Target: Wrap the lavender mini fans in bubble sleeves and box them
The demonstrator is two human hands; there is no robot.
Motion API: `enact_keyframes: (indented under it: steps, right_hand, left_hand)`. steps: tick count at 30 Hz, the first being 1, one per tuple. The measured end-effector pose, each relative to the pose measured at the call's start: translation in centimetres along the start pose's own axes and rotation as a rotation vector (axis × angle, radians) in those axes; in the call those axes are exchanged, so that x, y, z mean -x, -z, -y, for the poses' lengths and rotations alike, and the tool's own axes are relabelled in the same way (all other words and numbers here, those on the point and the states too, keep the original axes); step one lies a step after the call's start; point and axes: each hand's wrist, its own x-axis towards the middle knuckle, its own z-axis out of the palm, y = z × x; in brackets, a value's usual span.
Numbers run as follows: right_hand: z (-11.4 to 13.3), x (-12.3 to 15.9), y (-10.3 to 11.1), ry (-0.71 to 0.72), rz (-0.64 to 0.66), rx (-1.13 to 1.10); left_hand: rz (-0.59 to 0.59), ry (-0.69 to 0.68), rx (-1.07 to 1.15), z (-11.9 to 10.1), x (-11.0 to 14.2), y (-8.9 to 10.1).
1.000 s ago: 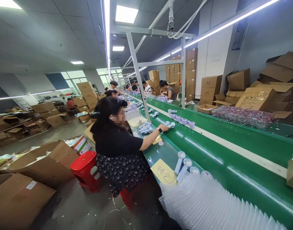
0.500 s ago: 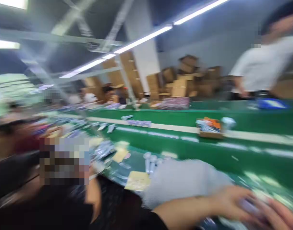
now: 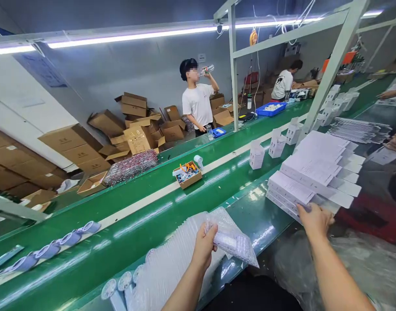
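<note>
My left hand [image 3: 203,245] is closed on a clear bubble-wrap bag [image 3: 238,247] with a lavender item inside, probably a small handheld fan. The bag tilts down to the right. Beneath and beside it lies a long row of bubble-wrap bags [image 3: 172,255] on the green bench. At the right, my right hand [image 3: 316,221] grips the near edge of a white box [image 3: 290,188] in an overlapping stack, thumb on top; its other fingers are partly hidden. Light-blue handheld fans [image 3: 110,288] lie at the lower left, partly under the bags.
A green conveyor [image 3: 146,218] crosses the view, carrying upright white boxes [image 3: 257,154], a carton of small parts [image 3: 188,177] and lavender pieces [image 3: 49,249]. A metal post [image 3: 334,65] rises behind the stack. Clear plastic sheeting [image 3: 356,268] lies lower right. Two people are across the line.
My view has swung to the right and steadied from blur. A hand low at the right held something lavender; now my left hand holds the bagged item and my right hand is at the boxes.
</note>
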Motion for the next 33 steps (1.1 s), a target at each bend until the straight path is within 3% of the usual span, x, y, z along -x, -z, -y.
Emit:
enact_keyframes:
  steps: [3, 5, 8, 11, 14, 17, 19, 22, 24, 27, 29, 31, 33]
  right_hand:
    - [1.2, 0.8, 0.9, 0.249, 0.034, 0.073]
    - [3.7, 1.6, 1.9, 0.526, 0.099, 0.127]
    - [8.8, 2.4, 2.3, 0.983, 0.296, 0.219]
    - [12.4, 2.6, 0.5, 1.325, 0.440, 0.196]
    - [12.8, 2.6, -2.6, 1.460, 0.541, 0.053]
    - [11.0, 2.8, -5.1, 1.479, 0.545, -0.053]
    - [9.8, 3.6, -6.2, 1.451, 0.488, -0.146]
    - [8.9, 5.8, -7.7, 1.302, 0.445, -0.361]
    - [8.9, 7.6, -8.8, 1.113, 0.485, -0.498]
    - [9.0, 9.8, -10.7, 0.792, 0.591, -0.622]
    - [9.1, 10.2, -11.8, 0.663, 0.718, -0.644]
    - [9.1, 9.9, -12.6, 0.589, 0.847, -0.656]
    - [9.3, 9.3, -12.8, 0.539, 0.929, -0.687]
  left_hand:
    - [-0.019, -0.018, 0.010, -0.9, -0.5, 0.2]
    - [-0.088, -0.035, 0.074, -2.4, -1.2, 0.7]
    - [-0.159, -0.061, 0.250, -5.2, -2.7, 0.4]
    - [-0.118, -0.115, 0.303, -6.7, -5.3, -2.0]
    - [-0.144, -0.209, 0.007, -6.2, -7.9, -4.1]
    - [-0.322, -0.423, -0.545, -5.3, -9.1, -4.4]
    - [-0.345, -0.604, -0.899, -5.2, -8.8, -4.4]
    - [-0.142, -0.755, -1.335, -5.5, -7.7, -5.9]
    - [0.001, -0.737, -1.514, -5.7, -7.3, -7.6]
    - [0.072, -0.586, -1.554, -5.9, -7.4, -9.1]
    - [0.116, -0.497, -1.472, -5.9, -7.2, -8.7]
    - [0.190, -0.503, -1.381, -5.6, -6.6, -7.6]
    - [0.171, -0.563, -1.350, -4.8, -5.7, -6.4]
